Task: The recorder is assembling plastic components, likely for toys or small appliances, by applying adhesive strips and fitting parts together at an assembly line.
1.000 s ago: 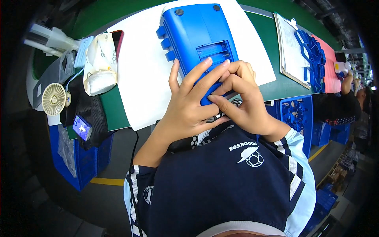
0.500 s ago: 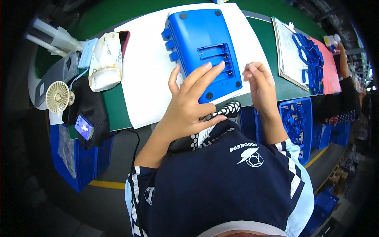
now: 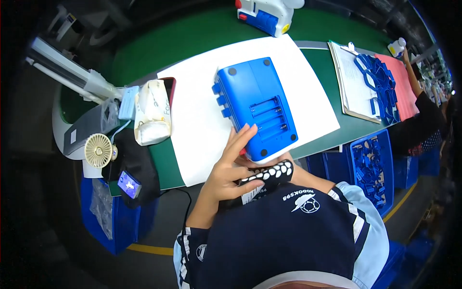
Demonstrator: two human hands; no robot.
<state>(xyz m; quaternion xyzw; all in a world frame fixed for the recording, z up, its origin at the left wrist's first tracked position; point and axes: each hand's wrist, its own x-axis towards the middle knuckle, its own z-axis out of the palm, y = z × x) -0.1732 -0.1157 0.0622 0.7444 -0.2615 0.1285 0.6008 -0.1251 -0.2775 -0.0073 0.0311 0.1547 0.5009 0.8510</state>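
- Left hand: fingers extended and loosely spread, fingertips touching the near left part of a boxy blue plastic device with a pale underside.
- Right hand: at the device's near end, mostly hidden; grip cannot be told.
- Device: over a large white sheet, dark round feet facing up, slotted battery compartment uncovered, metal contacts visible. Near end reaches past the sheet's edge; whether propped or lifted, unclear.
- Between the forearms: black item with white spots.
- Sheet lies on a green tabletop.
- Left: cream soft packet, light-blue flat item, cream round fan, small gadget with a purple face.
- Right: clipboard with papers, blue plastic frames, pink sheet; below, blue bin of blue parts.
- Far side: white-and-blue device.
- Far right: co-worker's dark sleeve.
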